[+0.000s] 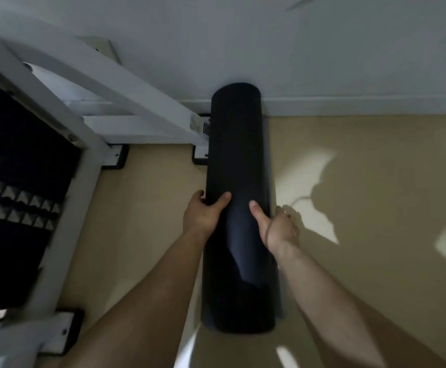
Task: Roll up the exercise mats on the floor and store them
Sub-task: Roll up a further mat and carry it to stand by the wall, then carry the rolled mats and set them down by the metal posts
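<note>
Currently I have the rolled exercise mat (236,155) held between both hands, roughly at mid-length. It is a long dark cylinder pointing away from me, its far end up against the white wall (243,35) just above the baseboard (349,106), and its near end low in my view over the beige floor (376,208). I cannot tell whether the far end rests on anything.

My left hand (204,213) is clamped on the roll's left side, thumb across the front and fingers wrapped behind. My right hand (276,227) grips the right side the same way, thumb laid along the front.

I judge the mat light but bulky, soft enough to dent under the thumbs, and springy: its outer flap will want to unwind if pressure comes off. The surface has a slight sheen, so it may slide in a loose grip. A two-sided hold near the middle, with one thumb on the loose edge, seems right.

A white metal frame (137,83) stands just to the left, its foot touching or nearly touching the roll.
</note>
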Available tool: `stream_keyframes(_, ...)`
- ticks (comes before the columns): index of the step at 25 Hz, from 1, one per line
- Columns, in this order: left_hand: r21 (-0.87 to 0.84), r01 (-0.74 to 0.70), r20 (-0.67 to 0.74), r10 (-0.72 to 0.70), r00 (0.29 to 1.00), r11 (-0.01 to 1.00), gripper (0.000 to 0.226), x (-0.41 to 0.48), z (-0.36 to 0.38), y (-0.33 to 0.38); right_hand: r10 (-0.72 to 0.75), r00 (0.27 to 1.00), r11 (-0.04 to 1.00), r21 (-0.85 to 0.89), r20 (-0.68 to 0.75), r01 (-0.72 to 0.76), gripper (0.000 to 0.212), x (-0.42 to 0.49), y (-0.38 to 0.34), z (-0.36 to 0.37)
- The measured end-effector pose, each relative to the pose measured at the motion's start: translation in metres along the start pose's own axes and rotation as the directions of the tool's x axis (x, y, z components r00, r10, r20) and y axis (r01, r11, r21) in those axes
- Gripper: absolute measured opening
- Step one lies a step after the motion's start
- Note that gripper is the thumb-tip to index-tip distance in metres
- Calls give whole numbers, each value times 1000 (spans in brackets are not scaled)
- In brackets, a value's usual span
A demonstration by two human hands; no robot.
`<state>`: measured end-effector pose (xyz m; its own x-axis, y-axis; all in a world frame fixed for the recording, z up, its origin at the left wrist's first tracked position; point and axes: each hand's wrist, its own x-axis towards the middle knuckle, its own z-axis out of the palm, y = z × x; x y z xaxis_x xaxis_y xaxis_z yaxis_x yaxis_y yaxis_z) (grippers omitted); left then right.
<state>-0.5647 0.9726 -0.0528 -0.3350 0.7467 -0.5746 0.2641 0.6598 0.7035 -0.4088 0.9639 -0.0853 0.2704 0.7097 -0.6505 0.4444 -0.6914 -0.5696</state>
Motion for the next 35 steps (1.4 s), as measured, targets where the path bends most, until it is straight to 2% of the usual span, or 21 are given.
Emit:
stream_keyframes(2,110,3,5,-3,1000,994,77,-66,-13,19,11,999,994,-105,-46,-16,84,-51,-4,-37)
stream_keyframes(5,224,39,79,-58,995,974,65,-163,-39,42,32,999,976,-214,-35,-38,68,-132,-3,-102)
stream_keyframes(8,315,42,107,-80,991,948,66,-261,-63,77,47,999,957,-284,-16,-49,61,-223,-3,-183)
stream_keyframes(13,423,-135,211,48,976,896,74,-392,-72,134,-35,995,922,-387,-92,-4,59,-354,0,-302)
stream_keyframes(16,476,-251,306,109,946,843,77,-476,-54,141,-45,977,929,-368,-207,-35,58,-429,37,-362)
stream_keyframes(21,531,-398,456,144,878,748,72,-614,2,109,6,956,938,-330,-293,-107,55,-553,165,-429)
stream_keyframes(23,560,-462,534,126,836,688,71,-674,40,86,49,939,922,-347,-341,-174,55,-606,241,-459)
stream_keyframes(25,568,-530,599,125,791,630,70,-739,81,63,151,920,909,-315,-362,-273,57,-652,325,-491)
stream_keyframes(28,567,-625,682,120,721,536,68,-835,155,19,382,842,888,-101,-380,-448,58,-723,469,-533)
stream_keyframes(32,554,-708,754,95,649,438,65,-949,249,-49,550,741,828,132,-386,-546,56,-810,639,-569)
stream_keyframes(35,540,-760,805,41,591,361,67,-1022,331,-113,664,662,745,231,-348,-626,58,-853,757,-588)
